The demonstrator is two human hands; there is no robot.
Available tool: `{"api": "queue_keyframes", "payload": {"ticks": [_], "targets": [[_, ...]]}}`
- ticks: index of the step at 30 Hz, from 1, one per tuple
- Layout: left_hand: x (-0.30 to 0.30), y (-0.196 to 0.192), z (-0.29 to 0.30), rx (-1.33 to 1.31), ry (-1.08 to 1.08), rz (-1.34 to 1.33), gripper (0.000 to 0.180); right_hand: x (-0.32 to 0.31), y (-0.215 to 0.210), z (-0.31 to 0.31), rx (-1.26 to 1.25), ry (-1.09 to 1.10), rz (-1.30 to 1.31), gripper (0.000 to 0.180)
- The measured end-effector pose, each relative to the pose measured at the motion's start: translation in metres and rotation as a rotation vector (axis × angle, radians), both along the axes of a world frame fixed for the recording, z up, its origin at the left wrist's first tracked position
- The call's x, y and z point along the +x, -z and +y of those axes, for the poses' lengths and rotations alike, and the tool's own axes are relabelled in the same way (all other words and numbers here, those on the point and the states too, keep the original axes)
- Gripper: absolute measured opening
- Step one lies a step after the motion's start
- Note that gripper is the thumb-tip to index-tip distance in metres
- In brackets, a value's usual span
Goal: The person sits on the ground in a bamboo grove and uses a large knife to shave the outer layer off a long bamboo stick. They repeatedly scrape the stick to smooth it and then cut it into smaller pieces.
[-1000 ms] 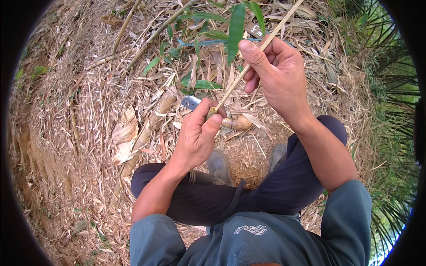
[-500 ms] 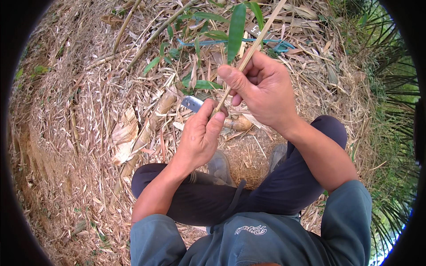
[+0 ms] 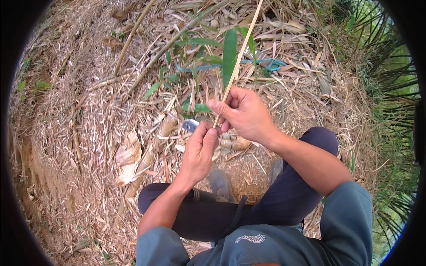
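A long, thin pale bamboo strip (image 3: 244,46) slants up and away past the far edge of the view. Its near end is pinched between the thumb and fingers of my left hand (image 3: 199,150). Just above, my right hand (image 3: 245,114) closes its thumb and fingers round the same strip, almost touching the left fingertips. Behind my left hand shows a grey metal blade (image 3: 190,125) with small holes. A rounded wooden piece like a handle (image 3: 235,142) appears on the hand's other side; whether the two join is hidden.
Dry leaves and husks (image 3: 97,146) cover the ground. Green bamboo leaves (image 3: 229,55) and a blue cord (image 3: 270,65) lie beyond my hands. Thin poles (image 3: 164,40) rest at the far left. My boots (image 3: 220,184) and bent knees are close below. Green plants (image 3: 395,111) border the right.
My right hand has slid down the strip toward the left hand. The strip now stands steeper. The whole view has shifted a little, with the ground and knees lower in it.
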State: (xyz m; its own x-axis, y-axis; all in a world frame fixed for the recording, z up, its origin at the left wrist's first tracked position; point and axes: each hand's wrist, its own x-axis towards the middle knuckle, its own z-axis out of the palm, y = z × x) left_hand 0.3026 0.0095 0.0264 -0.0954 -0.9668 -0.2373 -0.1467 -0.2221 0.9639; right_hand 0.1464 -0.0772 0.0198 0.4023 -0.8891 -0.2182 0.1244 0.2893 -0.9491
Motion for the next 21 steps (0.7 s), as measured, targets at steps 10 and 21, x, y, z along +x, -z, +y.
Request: {"api": "queue_keyframes", "payload": {"ticks": [10, 21], "targets": [[0.001, 0.004, -0.002, 0.13, -0.002, 0.137, 0.027, 0.003, 0.001, 0.001, 0.002, -0.008, 0.079, 0.036], [-0.002, -0.006, -0.006, 0.393, -0.065, 0.373, 0.025, -0.003, -0.002, 0.001, 0.011, -0.011, 0.075, 0.037]]}}
